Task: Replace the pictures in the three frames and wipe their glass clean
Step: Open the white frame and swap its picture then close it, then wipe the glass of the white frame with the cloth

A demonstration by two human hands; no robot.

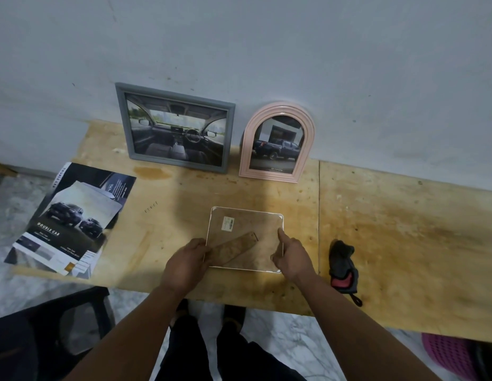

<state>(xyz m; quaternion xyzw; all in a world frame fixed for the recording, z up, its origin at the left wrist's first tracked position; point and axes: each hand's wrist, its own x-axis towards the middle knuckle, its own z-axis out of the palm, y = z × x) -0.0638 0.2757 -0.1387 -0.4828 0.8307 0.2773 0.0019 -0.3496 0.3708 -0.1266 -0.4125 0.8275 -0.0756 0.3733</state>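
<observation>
Bare tabletop (404, 229) right of cloth (343, 266); brochures (71, 218) block left; frames line wall.

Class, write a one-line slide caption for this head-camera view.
Both hands, left and right, work on a face-down frame lying on the table.
</observation>
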